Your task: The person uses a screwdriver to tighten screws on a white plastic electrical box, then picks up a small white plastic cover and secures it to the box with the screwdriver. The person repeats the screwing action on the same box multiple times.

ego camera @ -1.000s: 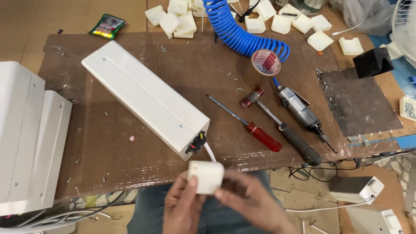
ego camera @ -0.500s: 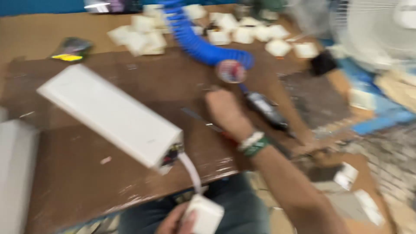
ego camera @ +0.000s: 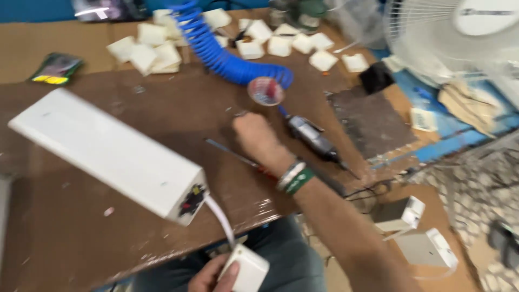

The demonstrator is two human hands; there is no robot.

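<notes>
1. Right hand (ego camera: 254,135) is stretched out over the mid worktop (ego camera: 65,232), fingers curled down at the tools. It looks closed on something there, but motion blur hides what, so the grip can't be told for sure. Wrist has light and green bands (ego camera: 292,177).
2. Left hand (ego camera: 213,276) sits at the near edge, low centre, closed round a small white box (ego camera: 246,269), thumb on its near face.
3. A white flat cable (ego camera: 220,219) runs from that small box up to the end of a long white housing (ego camera: 108,154), which lies diagonally on the left part of the worktop; its near end shows dark and coloured parts.
4. Just under and near the right hand: a red-handled screwdriver (ego camera: 238,157), shaft pointing left and far, handle partly under the wrist.
5. Right of the hand: a grey rotary tool (ego camera: 313,140) lying diagonally, w/ a tape roll (ego camera: 265,91) just beyond it.
6. Far centre: a blue coiled hose (ego camera: 227,57) curling down toward the tape roll.
7. White foam blocks (ego camera: 148,48) scattered along the far edge, left and right of the hose.
8. Far right: a white fan (ego camera: 459,38), partly cropped.
</notes>
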